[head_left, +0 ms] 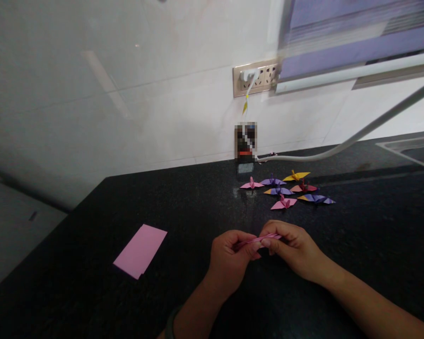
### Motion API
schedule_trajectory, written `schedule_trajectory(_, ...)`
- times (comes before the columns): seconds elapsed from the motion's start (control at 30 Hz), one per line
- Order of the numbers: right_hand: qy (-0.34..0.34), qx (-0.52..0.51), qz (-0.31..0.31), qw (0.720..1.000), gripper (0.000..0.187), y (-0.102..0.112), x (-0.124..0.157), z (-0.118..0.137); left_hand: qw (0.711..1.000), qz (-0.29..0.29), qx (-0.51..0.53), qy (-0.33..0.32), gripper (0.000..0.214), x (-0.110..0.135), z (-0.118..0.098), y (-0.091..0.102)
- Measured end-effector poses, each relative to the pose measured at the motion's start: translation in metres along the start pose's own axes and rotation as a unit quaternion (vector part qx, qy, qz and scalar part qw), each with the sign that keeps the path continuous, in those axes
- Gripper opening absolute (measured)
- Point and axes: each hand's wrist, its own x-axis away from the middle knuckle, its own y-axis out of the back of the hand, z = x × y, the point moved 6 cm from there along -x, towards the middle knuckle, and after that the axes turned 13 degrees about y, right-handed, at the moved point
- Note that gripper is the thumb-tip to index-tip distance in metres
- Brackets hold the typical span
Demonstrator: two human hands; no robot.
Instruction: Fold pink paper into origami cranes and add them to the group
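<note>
Both hands pinch one narrow piece of folded pink paper above the black countertop. My left hand is closed on its left part, thumb and fingers pressed together. At the other end, my right hand grips the paper between thumb and fingers. Much of the folded shape is covered by the fingers. Beyond the hands stands a group of several folded paper cranes in pink, purple, red and yellow; a pink crane is closest to my right hand. Left of my left hand lie flat pink paper sheets.
A pixelated box-like item stands against the tiled wall, below a power socket with a white plug. A pale hose runs along the back and rises rightward. The counter's left edge slants forward; a sink-like rim is at far right.
</note>
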Motion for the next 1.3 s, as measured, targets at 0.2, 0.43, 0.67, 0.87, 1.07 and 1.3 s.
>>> schedule_trajectory(0.2,-0.024,-0.043,-0.005,0.999,0.019,-0.004,0.002,-0.005,1.0,0.013,0.016,0.017,0.014,0.0,0.0,-0.001)
schedule_trajectory(0.43,-0.032,-0.028,-0.012,0.999,0.021,-0.004,0.002,-0.008,1.0,0.012,-0.001,0.017,0.014,-0.001,-0.001,-0.001)
schedule_trajectory(0.67,-0.002,0.015,-0.013,1.0,0.02,-0.002,0.0,0.001,1.0,0.01,-0.012,0.021,0.014,0.0,-0.001,-0.002)
schedule_trajectory(0.87,0.0,0.017,-0.016,1.0,0.022,-0.002,-0.001,0.004,0.999,0.026,-0.004,0.032,0.018,-0.002,0.0,-0.003)
schedule_trajectory(1.07,-0.016,0.011,-0.044,0.999,0.022,0.004,-0.001,-0.002,0.999,0.014,-0.002,0.035,0.024,-0.008,0.005,0.001)
schedule_trajectory(1.3,0.045,0.062,-0.015,0.997,0.014,0.003,-0.006,0.007,0.999,0.002,-0.049,-0.008,0.017,-0.006,-0.002,0.004)
